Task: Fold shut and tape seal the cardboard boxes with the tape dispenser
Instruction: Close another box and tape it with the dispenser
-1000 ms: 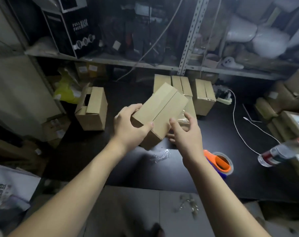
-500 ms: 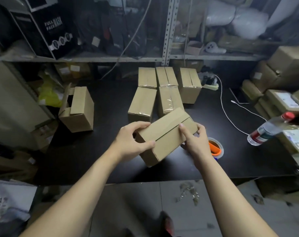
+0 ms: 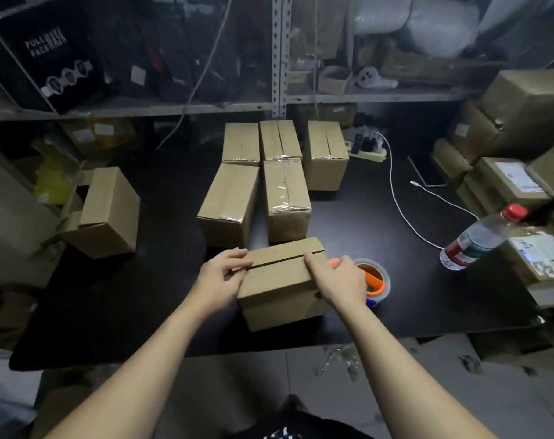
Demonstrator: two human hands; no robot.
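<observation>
The left hand point(image 3: 220, 277) and right hand point(image 3: 339, 280) grip the box point(image 3: 279, 307) ends; its flaps point(image 3: 285, 250) need pressing flush before the dispenser point(image 3: 372, 277) comes in.

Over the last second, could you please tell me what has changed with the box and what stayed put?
The cardboard box, held tilted in the air, has come down and now seems to rest level on the table, seam up, beside the tape dispenser. The left hand and right hand kept hold of its ends. The taped boxes, open box and bottle stayed put.
</observation>
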